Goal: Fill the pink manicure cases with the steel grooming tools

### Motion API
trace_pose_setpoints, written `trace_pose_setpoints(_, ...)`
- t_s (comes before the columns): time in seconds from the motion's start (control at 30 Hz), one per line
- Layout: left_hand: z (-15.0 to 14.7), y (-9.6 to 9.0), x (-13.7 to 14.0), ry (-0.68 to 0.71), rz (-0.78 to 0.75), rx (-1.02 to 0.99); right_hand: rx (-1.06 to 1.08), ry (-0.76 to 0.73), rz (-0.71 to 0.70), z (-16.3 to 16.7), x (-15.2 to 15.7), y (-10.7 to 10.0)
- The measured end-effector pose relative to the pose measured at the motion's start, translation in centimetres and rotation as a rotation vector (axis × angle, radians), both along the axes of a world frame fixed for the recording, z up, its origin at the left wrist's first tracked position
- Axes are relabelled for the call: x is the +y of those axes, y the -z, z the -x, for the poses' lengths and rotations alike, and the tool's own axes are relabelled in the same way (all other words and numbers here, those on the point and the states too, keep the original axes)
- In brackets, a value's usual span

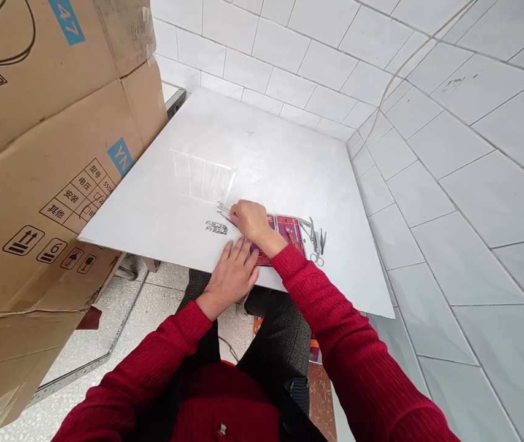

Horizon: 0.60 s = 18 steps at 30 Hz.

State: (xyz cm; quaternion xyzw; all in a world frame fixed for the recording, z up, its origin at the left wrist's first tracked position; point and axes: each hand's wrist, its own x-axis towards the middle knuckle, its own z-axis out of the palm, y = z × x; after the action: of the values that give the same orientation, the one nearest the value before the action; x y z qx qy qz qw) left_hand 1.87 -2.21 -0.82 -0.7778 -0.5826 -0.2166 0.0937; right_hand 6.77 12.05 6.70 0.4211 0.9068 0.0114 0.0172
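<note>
Tabletop [289, 166]; right hand [250, 218] at tools [224, 209]

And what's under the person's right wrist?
The open red case lies below it, parts of both halves showing. The right hand and wrist cover some of it, so whatever sits there cannot be seen.

room: far half of tabletop [275, 141] | blocked: cardboard box [64, 141] left, tiled wall [473, 196] right, metal tools [312, 231] beside open case [296, 228]
</note>
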Motion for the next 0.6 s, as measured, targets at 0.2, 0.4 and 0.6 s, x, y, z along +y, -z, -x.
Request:
trace_pose_setpoints(0.2, 0.1, 0.1, 0.0, 0.003, 0.006, -0.009, 0.043, 0.037, 0.029, 0.3, -0.2, -0.3)
trace_pose_setpoints(0.4, 0.0, 0.1, 0.0, 0.005, 0.002, -0.022, -0.080, 0.041, 0.080, 1.5, -0.3, -0.6)
trace_pose_setpoints(0.6, 0.0, 0.3, 0.1, -0.004, -0.013, -0.016, -0.121, 0.057, 0.138, 2.5, -0.3, -1.2)
